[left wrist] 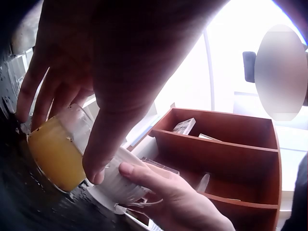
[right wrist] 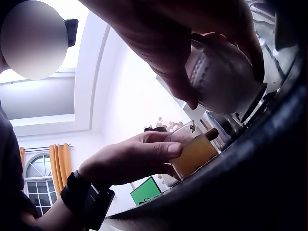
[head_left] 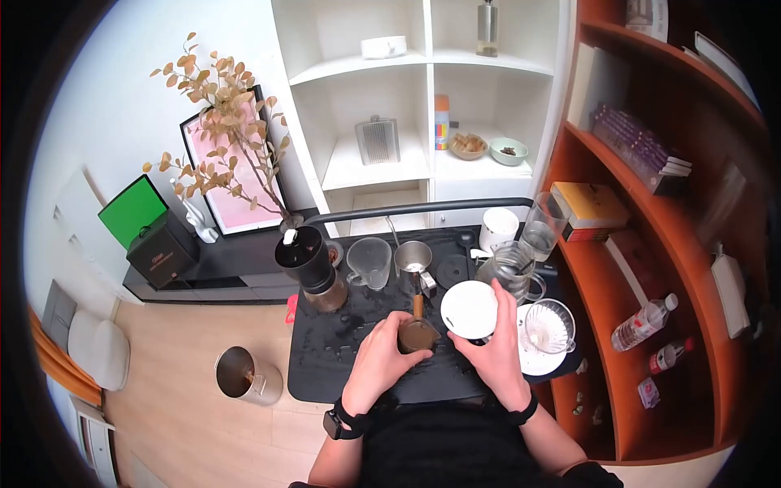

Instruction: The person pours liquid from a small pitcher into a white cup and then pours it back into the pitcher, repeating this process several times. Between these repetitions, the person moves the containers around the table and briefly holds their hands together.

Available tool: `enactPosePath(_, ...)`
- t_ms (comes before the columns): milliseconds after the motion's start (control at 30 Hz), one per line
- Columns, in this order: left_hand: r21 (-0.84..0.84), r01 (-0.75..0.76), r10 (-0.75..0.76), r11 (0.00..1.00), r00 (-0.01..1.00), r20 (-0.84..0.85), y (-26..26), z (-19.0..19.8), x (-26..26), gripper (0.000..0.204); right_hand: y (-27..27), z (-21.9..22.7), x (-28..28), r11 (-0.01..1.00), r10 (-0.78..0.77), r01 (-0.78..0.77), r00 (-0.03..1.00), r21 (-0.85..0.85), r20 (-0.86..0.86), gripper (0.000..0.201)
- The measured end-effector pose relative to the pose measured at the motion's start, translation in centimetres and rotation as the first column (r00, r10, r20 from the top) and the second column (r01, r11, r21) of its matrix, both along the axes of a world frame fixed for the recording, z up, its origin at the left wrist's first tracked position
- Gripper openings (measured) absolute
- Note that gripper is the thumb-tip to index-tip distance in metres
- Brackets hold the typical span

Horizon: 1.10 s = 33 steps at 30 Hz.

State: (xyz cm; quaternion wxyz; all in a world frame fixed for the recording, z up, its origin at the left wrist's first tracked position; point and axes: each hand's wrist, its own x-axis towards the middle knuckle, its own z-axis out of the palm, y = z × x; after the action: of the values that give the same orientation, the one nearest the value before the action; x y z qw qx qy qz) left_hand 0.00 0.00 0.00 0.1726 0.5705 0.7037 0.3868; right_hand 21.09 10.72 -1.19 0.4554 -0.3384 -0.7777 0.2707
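Observation:
My left hand point(head_left: 380, 355) holds a small clear glass point(head_left: 417, 335) between thumb and fingers, low over the black tray point(head_left: 325, 370). Amber-brown liquid point(right wrist: 195, 156) fills much of the glass. Just right of it, my right hand point(head_left: 497, 355) grips a white ceramic cup point(head_left: 469, 309) with a ribbed side and a flared foot. Its round white face shows in the head view. The thumb and fingers lie on opposite sides of this cup. In the left wrist view the white cup point(left wrist: 118, 180) is close beside the glass point(left wrist: 57, 154).
A small steel pan point(head_left: 413, 257) with a wooden handle stands behind the glass. Around it are a coffee grinder point(head_left: 313, 268), a glass jug point(head_left: 369, 263), a glass pitcher point(head_left: 511, 272) and a ribbed glass cup point(head_left: 549, 327) on a white plate point(head_left: 533, 362). Shelves point(head_left: 618, 325) rise at right.

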Motion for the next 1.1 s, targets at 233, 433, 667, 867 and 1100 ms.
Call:
enactPosePath(233,0.001,-0.023,0.023,1.0,1.0,0.007,-0.2,0.5,0.3,0.064,0.1,1.0,0.6,0.999,0.046,-0.046,0.999,0.001,0.003,0.117)
enactPosePath(433,0.067,-0.057,0.055,0.996,0.998,0.026,-0.7,2.1,-0.1,0.065,0.1,0.5,0.7,0.997,0.072,-0.071,0.997,-0.02,0.023,0.118)
enactPosePath(667,0.136,-0.022,0.029,0.991,0.998,-0.053,-0.3,5.5,-1.1,0.065,-0.1,0.2,0.3,0.988,0.115,-0.114,0.993,-0.103,0.001,0.12)
enactPosePath(867,0.162,0.094,-0.065,0.982,0.982,-0.179,1.0,6.4,-1.2,0.064,0.3,0.2,0.2,0.983,0.15,-0.148,0.988,-0.108,0.019,0.121)
enactPosePath(1100,0.197,0.201,-0.143,0.96,0.951,-0.274,1.5,6.5,-1.4,0.064,0.3,2.7,0.6,0.977,0.184,-0.159,0.964,-0.139,0.193,0.123)
